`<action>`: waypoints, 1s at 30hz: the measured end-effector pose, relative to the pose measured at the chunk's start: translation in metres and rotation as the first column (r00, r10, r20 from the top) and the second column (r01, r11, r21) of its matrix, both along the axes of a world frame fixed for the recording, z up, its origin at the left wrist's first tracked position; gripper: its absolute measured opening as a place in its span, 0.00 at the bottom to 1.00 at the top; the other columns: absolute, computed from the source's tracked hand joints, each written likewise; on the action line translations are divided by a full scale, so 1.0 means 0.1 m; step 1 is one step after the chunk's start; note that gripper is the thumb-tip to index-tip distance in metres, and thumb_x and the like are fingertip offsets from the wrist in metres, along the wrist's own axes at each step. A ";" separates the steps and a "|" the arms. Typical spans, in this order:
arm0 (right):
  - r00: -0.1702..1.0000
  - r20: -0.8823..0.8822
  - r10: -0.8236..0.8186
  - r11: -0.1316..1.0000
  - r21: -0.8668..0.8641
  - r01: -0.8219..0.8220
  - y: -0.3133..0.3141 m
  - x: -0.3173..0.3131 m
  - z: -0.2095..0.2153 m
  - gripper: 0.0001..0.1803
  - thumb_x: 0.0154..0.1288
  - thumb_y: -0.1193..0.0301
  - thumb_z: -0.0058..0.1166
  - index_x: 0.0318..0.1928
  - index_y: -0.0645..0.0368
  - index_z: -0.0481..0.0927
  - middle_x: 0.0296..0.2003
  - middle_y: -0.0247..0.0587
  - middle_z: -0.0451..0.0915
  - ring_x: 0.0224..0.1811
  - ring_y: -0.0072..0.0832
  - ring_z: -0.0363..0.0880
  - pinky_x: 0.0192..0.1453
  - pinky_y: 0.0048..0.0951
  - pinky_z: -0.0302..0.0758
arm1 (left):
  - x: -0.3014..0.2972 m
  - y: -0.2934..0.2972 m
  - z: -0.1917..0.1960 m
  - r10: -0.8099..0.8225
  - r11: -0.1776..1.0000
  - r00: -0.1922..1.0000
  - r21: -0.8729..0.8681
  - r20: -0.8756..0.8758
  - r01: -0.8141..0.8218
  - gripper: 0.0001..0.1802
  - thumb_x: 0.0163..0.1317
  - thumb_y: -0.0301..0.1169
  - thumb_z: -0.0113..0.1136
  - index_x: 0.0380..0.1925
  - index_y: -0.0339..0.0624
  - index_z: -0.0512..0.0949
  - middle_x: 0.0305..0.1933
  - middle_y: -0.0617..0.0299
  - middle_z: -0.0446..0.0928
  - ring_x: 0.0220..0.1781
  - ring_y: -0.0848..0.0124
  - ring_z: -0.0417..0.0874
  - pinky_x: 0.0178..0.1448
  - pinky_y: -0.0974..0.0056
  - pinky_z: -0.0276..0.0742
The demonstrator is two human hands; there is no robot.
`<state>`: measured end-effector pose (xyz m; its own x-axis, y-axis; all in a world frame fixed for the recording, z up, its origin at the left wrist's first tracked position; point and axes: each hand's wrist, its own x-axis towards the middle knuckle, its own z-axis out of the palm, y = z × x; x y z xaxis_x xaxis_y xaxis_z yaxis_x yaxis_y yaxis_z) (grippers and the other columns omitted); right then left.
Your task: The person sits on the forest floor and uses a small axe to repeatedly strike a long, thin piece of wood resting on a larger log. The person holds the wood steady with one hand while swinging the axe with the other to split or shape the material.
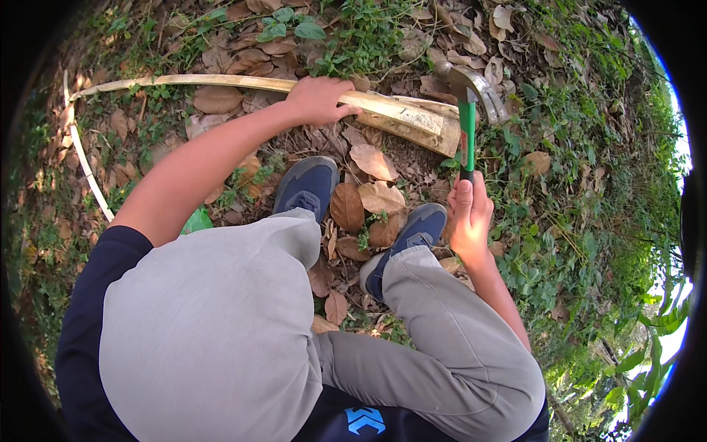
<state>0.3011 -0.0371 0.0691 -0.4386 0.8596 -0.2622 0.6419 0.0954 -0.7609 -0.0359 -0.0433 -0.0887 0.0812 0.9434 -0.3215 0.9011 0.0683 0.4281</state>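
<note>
My left hand (318, 99) grips a long pale split length of bamboo (221, 81) that lies across the leaf-strewn ground in front of me. My right hand (468, 214) is closed around the green handle of a curved-bladed chopping tool (471, 92). Its grey metal blade sits just past the cut right end of the bamboo (438, 125), close to it; I cannot tell if they touch. My knees in grey trousers fill the lower part of the view, and my two blue shoes (308, 186) rest on the dry leaves between the hands.
Dry brown leaves (372, 195) and low green weeds (353, 33) cover the ground. A thin pale strip (85, 158) curves along the left side. A slope of green plants (589, 184) rises at the right.
</note>
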 end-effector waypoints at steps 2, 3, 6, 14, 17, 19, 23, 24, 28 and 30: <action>0.992 0.124 0.000 0.996 -0.091 0.011 -0.06 0.05 -0.19 0.19 0.84 0.57 0.43 0.43 0.62 0.74 0.21 0.46 0.72 0.21 0.34 0.70 0.29 0.38 0.68 | 0.01 0.02 0.02 -0.008 1.000 1.000 -0.002 0.004 0.008 0.34 0.69 0.64 0.52 0.59 0.48 0.76 0.51 0.51 0.83 0.56 0.52 0.83 0.58 0.48 0.77; 0.976 0.216 0.031 0.992 -0.123 -0.005 -0.07 0.06 -0.26 0.21 0.84 0.56 0.43 0.42 0.62 0.74 0.21 0.49 0.73 0.21 0.40 0.71 0.30 0.41 0.68 | 0.02 0.03 0.03 -0.012 1.000 1.000 -0.003 0.006 0.012 0.34 0.69 0.64 0.52 0.59 0.48 0.76 0.51 0.51 0.83 0.56 0.51 0.83 0.58 0.48 0.77; 0.975 0.217 0.037 0.993 -0.117 -0.012 -0.04 0.12 -0.26 0.22 0.83 0.55 0.43 0.42 0.62 0.75 0.22 0.50 0.73 0.22 0.40 0.71 0.31 0.41 0.69 | 0.02 0.01 0.01 -0.007 1.000 1.000 0.026 -0.005 0.007 0.34 0.69 0.64 0.52 0.59 0.48 0.76 0.51 0.52 0.83 0.56 0.52 0.83 0.58 0.47 0.78; 0.991 -0.134 -0.008 0.996 -0.090 -0.004 0.12 -0.06 0.13 0.24 0.85 0.51 0.38 0.40 0.59 0.72 0.22 0.26 0.67 0.21 0.12 0.58 0.22 0.22 0.54 | -0.02 -0.03 -0.01 0.006 1.000 1.000 0.013 -0.007 -0.006 0.34 0.69 0.63 0.53 0.60 0.48 0.76 0.51 0.52 0.83 0.55 0.52 0.83 0.57 0.47 0.78; 0.998 0.041 0.044 0.997 -0.065 -0.042 0.00 0.04 -0.14 0.20 0.85 0.56 0.41 0.40 0.61 0.71 0.19 0.41 0.70 0.19 0.29 0.69 0.26 0.34 0.66 | -0.01 -0.02 0.02 -0.003 1.000 1.000 0.018 0.001 0.003 0.34 0.69 0.63 0.53 0.60 0.48 0.76 0.51 0.52 0.83 0.55 0.52 0.83 0.57 0.47 0.78; 0.972 0.218 0.088 0.990 -0.123 -0.062 -0.04 0.19 -0.26 0.19 0.84 0.58 0.44 0.40 0.61 0.71 0.20 0.48 0.69 0.20 0.38 0.69 0.29 0.39 0.67 | 0.03 0.04 0.04 -0.021 1.000 1.000 0.015 0.018 0.021 0.33 0.69 0.63 0.53 0.59 0.48 0.76 0.51 0.53 0.83 0.55 0.53 0.83 0.58 0.48 0.77; 0.984 0.141 0.106 0.985 -0.149 -0.084 0.04 0.31 0.06 0.17 0.83 0.59 0.46 0.41 0.61 0.74 0.19 0.45 0.69 0.20 0.33 0.66 0.29 0.37 0.67 | 0.08 0.04 0.03 -0.020 0.999 1.000 0.037 -0.008 0.020 0.32 0.69 0.62 0.54 0.58 0.49 0.77 0.52 0.54 0.83 0.57 0.54 0.82 0.59 0.48 0.76; 0.975 0.174 0.137 0.983 -0.142 -0.113 0.14 0.27 0.27 0.18 0.83 0.58 0.45 0.43 0.61 0.75 0.19 0.44 0.69 0.20 0.29 0.66 0.28 0.36 0.66 | 0.07 0.02 0.03 -0.016 0.999 1.000 0.035 -0.015 0.017 0.32 0.69 0.62 0.54 0.58 0.49 0.77 0.53 0.54 0.83 0.57 0.54 0.82 0.59 0.48 0.76; 0.936 0.256 0.242 0.963 -0.178 -0.201 0.42 0.08 1.00 0.19 0.83 0.56 0.46 0.54 0.61 0.76 0.16 0.39 0.64 0.18 0.24 0.62 0.25 0.34 0.60 | -0.02 -0.06 0.02 -0.009 0.999 1.000 0.035 0.013 0.009 0.33 0.69 0.62 0.54 0.60 0.49 0.76 0.56 0.55 0.82 0.59 0.54 0.81 0.61 0.48 0.75; 0.919 0.296 0.259 0.956 -0.215 -0.200 0.42 0.02 1.21 0.18 0.83 0.59 0.45 0.56 0.61 0.76 0.17 0.36 0.66 0.19 0.22 0.63 0.25 0.32 0.61 | -0.07 -0.07 0.01 0.007 1.000 1.000 0.021 0.008 -0.007 0.33 0.69 0.62 0.54 0.60 0.48 0.75 0.56 0.55 0.81 0.60 0.55 0.81 0.61 0.47 0.75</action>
<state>0.3027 0.0047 0.1901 -0.4862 0.6719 -0.5588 0.8288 0.1520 -0.5384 -0.0433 -0.0507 -0.0877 0.0774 0.9504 -0.3012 0.8972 0.0654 0.4368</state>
